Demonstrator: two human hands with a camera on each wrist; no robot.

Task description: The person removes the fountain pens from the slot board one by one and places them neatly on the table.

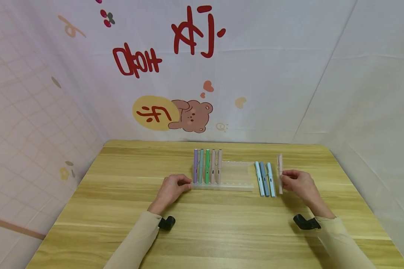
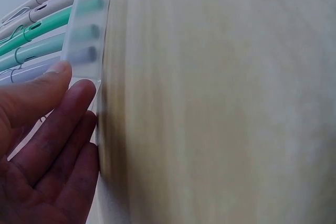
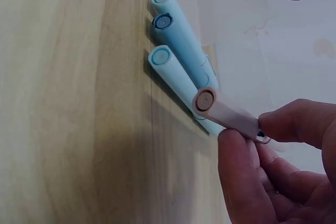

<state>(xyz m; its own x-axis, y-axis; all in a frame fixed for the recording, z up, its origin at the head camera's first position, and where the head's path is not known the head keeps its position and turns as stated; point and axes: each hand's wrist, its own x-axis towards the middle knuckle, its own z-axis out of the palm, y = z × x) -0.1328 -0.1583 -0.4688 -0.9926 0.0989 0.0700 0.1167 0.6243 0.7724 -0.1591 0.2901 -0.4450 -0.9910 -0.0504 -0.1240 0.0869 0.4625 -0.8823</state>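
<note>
In the head view my left hand [image 1: 171, 190] is at the left end of a clear plastic pen stand [image 1: 237, 188]. Its thumb and index finger pinch the stand's front corner, as the left wrist view shows. Upright in the stand are a purple pen [image 1: 195, 166], a teal pen [image 1: 201, 166], a green pen [image 1: 207, 166] and two pale pinkish pens [image 1: 219, 167]. On the right, my right hand [image 1: 299, 183] pinches a pale pink pen [image 3: 236, 116] between thumb and fingers, tilted, with its round end toward the wrist camera.
Between the stand and my right hand, a light blue pen [image 1: 259, 179], a darker blue pen [image 1: 264, 179] and another light blue pen [image 1: 271, 180] lie side by side on the wooden table [image 1: 222, 231]. Behind the table hangs a white printed cloth [image 1: 262, 74].
</note>
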